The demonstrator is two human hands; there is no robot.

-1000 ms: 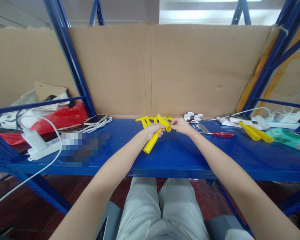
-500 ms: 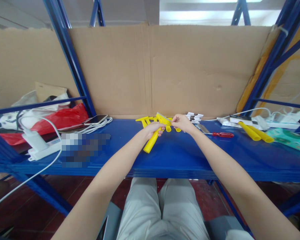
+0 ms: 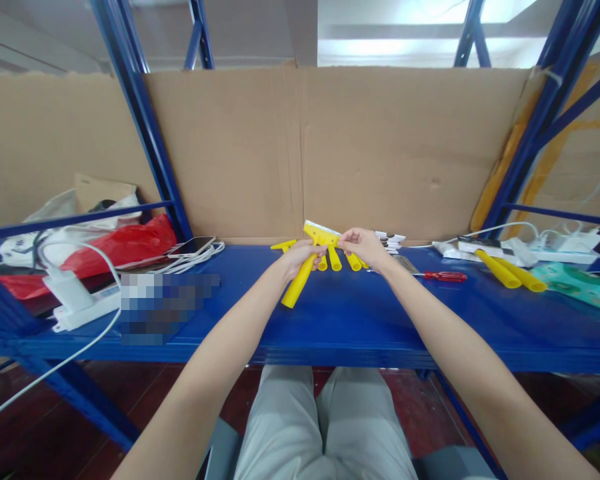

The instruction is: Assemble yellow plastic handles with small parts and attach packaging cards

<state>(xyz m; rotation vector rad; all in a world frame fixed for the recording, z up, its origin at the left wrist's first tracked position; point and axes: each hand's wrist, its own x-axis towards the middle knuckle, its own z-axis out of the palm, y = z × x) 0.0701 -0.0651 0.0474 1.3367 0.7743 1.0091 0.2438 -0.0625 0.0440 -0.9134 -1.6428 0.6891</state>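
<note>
My left hand (image 3: 303, 259) is wrapped round the handle of a yellow scraper (image 3: 295, 292), its wide head tilted up and away from me. A pale, blade-like strip (image 3: 325, 228) runs along the top edge of that head. At the head's right end, the fingers of my right hand (image 3: 363, 246) are pinched together; whatever they hold is too small to make out. Behind and below my hands lie several more yellow scrapers (image 3: 335, 260) on the blue shelf (image 3: 340, 320), partly hidden. Small white packets with dark marks (image 3: 390, 239) lie just beyond my right hand.
A red-handled screwdriver (image 3: 445, 277) lies right of my hand. Further right are two yellow tubes (image 3: 503, 270) and a green packet (image 3: 575, 283). On the left are a phone (image 3: 193, 247), coiled white cable (image 3: 205, 253) and power strip (image 3: 87, 310). Cardboard (image 3: 380, 153) stands behind.
The scraper's head has turned to show more of its wide side and pale strip, and my hands have shifted slightly with it. The whole view has tilted slightly upward.
</note>
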